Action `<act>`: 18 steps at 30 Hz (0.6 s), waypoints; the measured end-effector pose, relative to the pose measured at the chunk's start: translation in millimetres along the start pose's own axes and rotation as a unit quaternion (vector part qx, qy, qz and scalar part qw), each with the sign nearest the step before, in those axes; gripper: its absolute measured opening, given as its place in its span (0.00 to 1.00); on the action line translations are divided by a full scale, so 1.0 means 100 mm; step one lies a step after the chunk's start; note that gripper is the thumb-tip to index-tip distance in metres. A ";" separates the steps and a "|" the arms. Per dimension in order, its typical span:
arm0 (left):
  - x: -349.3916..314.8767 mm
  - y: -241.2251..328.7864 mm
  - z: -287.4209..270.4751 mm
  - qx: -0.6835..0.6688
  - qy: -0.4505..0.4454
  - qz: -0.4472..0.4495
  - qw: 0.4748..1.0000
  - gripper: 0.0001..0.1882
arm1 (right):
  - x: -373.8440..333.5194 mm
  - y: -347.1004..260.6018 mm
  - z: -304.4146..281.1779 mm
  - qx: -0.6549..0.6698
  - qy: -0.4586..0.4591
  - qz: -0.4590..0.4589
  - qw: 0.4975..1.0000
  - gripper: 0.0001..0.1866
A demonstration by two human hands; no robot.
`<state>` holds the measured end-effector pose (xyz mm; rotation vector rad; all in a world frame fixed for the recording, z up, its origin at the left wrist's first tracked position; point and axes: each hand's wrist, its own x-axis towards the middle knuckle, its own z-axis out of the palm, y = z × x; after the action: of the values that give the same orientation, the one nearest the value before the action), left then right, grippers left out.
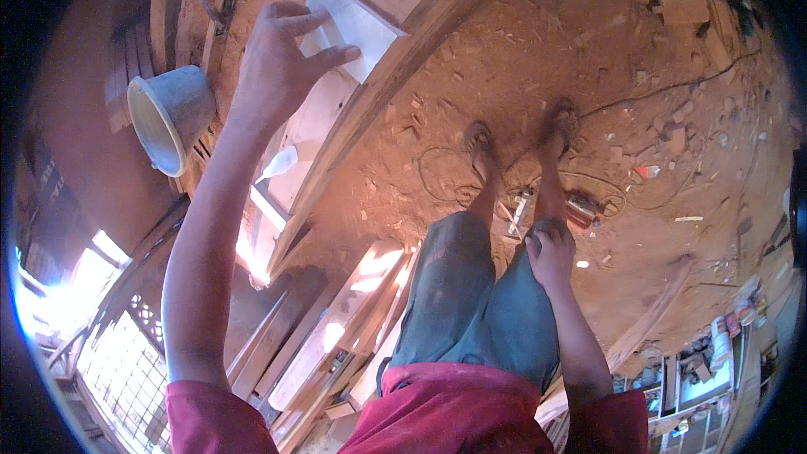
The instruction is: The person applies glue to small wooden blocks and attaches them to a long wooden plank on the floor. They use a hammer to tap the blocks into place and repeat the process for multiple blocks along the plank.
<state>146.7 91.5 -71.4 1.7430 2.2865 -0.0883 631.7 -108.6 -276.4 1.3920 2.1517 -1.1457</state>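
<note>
My left hand [290,55] reaches out over a long wooden workbench [382,76] and grips a white flat-sided piece [353,21] between thumb and fingers. The piece rests at the bench's edge; its underside is hidden. Nearer along the bench lies a small white bottle [279,162] with a narrow tip. My right hand [551,256] rests on my right leg by the hem of the shorts, fingers stretched down and holding nothing that shows.
Left of the bench, a grey bucket [172,118] lies tipped. Planks [324,336] lean below the bench's near end. Cables [672,80], wood scraps [683,8] and a red-and-dark tool [582,212] lie on the dirt floor. Cluttered shelves [706,382] stand at lower right.
</note>
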 end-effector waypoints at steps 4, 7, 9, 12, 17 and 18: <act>-0.04 0.02 -0.03 0.027 0.052 0.033 0.998 0.34 | -0.16 -0.03 0.26 -0.007 0.002 0.031 0.999 0.19; -0.09 0.04 0.01 0.000 0.078 0.027 0.997 0.40 | -0.24 -0.02 0.47 -0.004 0.014 0.039 0.999 0.19; -0.18 0.10 0.06 -0.007 0.081 0.017 0.997 0.44 | -0.27 -0.06 0.51 -0.004 0.013 0.045 0.999 0.21; -0.21 0.14 0.08 -0.061 0.037 -0.029 0.997 0.44 | -0.27 -0.07 0.56 -0.005 0.010 0.055 0.998 0.20; -0.21 0.17 0.08 -0.065 0.036 -0.035 0.997 0.44 | -0.29 -0.03 0.61 -0.008 0.030 0.043 0.999 0.18; -0.21 0.17 0.08 -0.066 0.035 -0.038 0.996 0.43 | -0.29 -0.03 0.60 -0.010 0.037 0.039 0.999 0.17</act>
<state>169.9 74.8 -72.1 1.6182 2.3494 0.1088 633.6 -173.2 -293.9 1.5171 2.1327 -1.0579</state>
